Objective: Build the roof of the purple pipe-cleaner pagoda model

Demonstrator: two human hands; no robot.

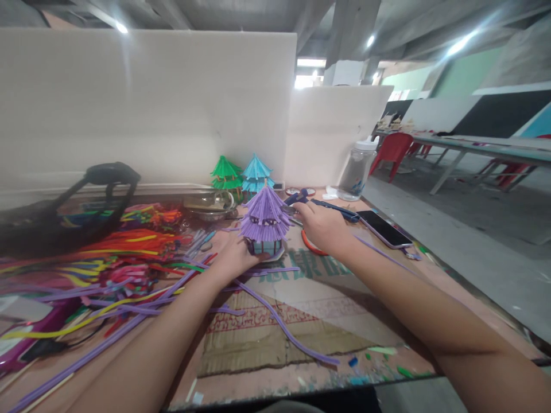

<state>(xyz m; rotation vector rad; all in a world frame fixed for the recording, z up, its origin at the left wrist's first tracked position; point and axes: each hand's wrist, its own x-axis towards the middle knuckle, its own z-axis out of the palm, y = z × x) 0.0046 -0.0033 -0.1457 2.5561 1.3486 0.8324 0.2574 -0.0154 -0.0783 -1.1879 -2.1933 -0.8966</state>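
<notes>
A small pavilion model [264, 221] with a two-tiered purple roof and a pale blue-green base stands upright near the middle of the cardboard. My left hand [236, 258] is closed around the lower left side of its base. To the right of the roof, my right hand [321, 223] is closed on a dark-handled tool [296, 198], whose far end is hard to make out beside the roof. Just below that hand lies an orange-handled item [313, 243], partly covered. Purple strips [284, 327] trail over the cardboard in front of the model.
Green [226, 172] and blue [256, 171] pavilion models stand behind, near a metal bowl [210, 206]. Coloured strips [138, 244] and a black bag [64, 212] are at left. A phone [384, 228] and a water bottle [357, 169] are at right.
</notes>
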